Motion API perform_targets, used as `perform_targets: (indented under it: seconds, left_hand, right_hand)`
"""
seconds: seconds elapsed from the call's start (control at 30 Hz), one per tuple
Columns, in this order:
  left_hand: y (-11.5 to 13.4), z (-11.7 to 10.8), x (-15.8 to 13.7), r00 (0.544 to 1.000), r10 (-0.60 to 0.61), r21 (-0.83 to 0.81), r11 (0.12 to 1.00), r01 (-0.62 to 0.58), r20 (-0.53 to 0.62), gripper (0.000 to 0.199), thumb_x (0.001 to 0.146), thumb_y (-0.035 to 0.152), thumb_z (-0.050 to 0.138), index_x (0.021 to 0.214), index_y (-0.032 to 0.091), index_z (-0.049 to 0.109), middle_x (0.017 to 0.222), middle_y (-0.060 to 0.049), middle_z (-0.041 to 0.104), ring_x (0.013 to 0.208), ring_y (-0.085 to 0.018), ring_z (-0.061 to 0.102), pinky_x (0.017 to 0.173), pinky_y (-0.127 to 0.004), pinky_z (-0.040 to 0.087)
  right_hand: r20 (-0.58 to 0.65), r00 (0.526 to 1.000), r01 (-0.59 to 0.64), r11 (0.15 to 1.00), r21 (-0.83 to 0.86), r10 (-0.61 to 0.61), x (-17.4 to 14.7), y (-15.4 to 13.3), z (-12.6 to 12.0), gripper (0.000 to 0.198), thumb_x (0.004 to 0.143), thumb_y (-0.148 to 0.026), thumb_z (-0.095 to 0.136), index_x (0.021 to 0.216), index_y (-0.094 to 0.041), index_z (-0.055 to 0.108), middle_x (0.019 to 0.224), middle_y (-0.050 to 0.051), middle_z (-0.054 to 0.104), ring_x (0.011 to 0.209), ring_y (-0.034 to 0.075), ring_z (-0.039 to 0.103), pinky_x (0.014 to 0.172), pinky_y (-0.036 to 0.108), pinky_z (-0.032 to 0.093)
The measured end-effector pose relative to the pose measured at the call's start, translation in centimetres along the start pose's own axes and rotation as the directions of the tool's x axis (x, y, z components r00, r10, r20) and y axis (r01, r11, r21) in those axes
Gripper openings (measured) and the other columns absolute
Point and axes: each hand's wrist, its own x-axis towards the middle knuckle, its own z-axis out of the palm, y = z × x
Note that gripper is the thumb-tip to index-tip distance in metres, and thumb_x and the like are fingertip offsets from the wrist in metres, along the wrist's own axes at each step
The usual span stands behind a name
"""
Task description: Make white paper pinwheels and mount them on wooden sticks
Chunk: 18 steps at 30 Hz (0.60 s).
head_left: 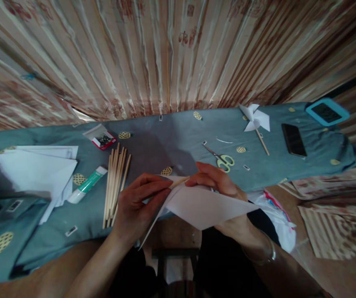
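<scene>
My left hand point(139, 203) pinches the left edge of a folded sheet of white paper point(207, 207), thumb and fingers clamped together on it. My right hand point(219, 182) holds the same sheet farther right, its fingers curled over the far edge; the paper hides my right thumb, so I cannot tell how it presses. The sheet is in the air at the near edge of the cloth-covered table point(153, 153), above my lap, and its corner points right across my right wrist. A thin tan strip shows along its far edge, between my two hands.

Just left of my left hand lies a bundle of wooden sticks point(115, 182), then a green and white tube point(87, 185) and a stack of white sheets point(37, 169). Beyond the sticks sits an opened small box point(103, 138). Scissors point(221, 159) lie just beyond my right hand; a paper pinwheel point(254, 118) on its stick lies farther right, beside a dark phone point(294, 140).
</scene>
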Motion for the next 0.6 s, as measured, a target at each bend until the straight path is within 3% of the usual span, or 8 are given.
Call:
perform_targets:
  seconds: [0.47,0.6]
  left_hand:
    - [0.26,-0.09,-0.08,0.999,0.035,0.109,0.993,-0.034,-0.010,0.011,0.080,0.020,0.071,0.083,0.026,0.079,0.081,-0.002,0.072,0.072,-0.015,0.069,0.068,-0.025,0.059]
    - [0.44,-0.15,-0.09,0.997,0.073,0.133,0.989,-0.070,-0.017,0.011,0.081,0.020,0.070,0.083,0.026,0.079,0.081,-0.002,0.072,0.070,-0.014,0.068,0.066,-0.025,0.058]
  right_hand:
    - [0.012,0.999,-0.037,0.999,-0.011,0.038,0.03,-0.19,0.05,0.049,0.095,-0.035,0.057,0.140,-0.028,0.040,0.096,0.002,0.076,0.092,0.023,0.071,0.089,0.043,0.053]
    - [0.007,0.998,-0.064,0.994,0.090,0.064,-0.30,0.20,0.33,0.049,0.096,-0.039,0.055,0.141,-0.027,0.040,0.098,0.003,0.076,0.092,0.023,0.071,0.085,0.042,0.055]
